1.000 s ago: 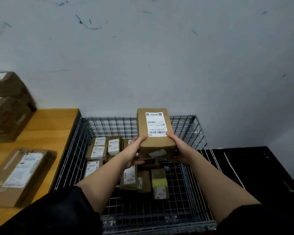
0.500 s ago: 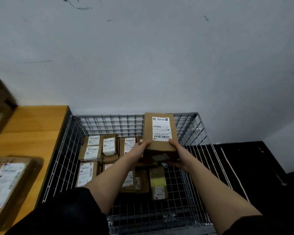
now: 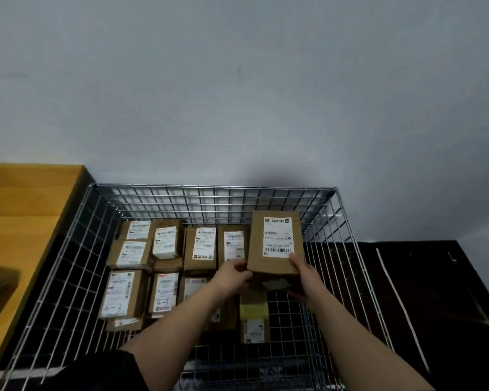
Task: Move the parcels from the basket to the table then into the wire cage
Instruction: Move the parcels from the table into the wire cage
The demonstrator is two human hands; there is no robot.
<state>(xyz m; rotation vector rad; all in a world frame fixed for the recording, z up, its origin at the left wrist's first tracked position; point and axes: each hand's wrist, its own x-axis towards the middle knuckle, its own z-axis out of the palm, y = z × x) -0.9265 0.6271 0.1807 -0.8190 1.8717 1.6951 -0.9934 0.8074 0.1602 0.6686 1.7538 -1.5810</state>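
Head view: both hands hold one brown cardboard parcel (image 3: 275,244) over the far right part of the wire cage (image 3: 215,193). It is a flat, rectangular box with matte sides and a white printed label with a barcode facing up. The left hand (image 3: 232,273) grips its near left corner, fingers curled under the edge, and the right hand (image 3: 304,277) clamps the near right corner with the thumb lying on top beside the label. A pale patch (possibly tape; the picture is soft there) shows on the box's near face between the two hands.

Left of the grip and lower, inside the cage, lie the stacked parcels (image 3: 164,255), all brown cardboard with white labels, packed edge to edge in rough rows against the back and left walls. Directly below the hands lies a narrow parcel with a yellow band (image 3: 254,311) on the mesh floor. The cage is a bright metal grid of thin rods, open at the top, its square mesh showing bare to the right of the grip.

Further left of the hands, touching the cage's side, stands a wooden table (image 3: 26,210) with a smooth orange-brown top. Behind everything rises a plain grey wall (image 3: 237,94), and right of the cage the floor (image 3: 435,277) is dark.
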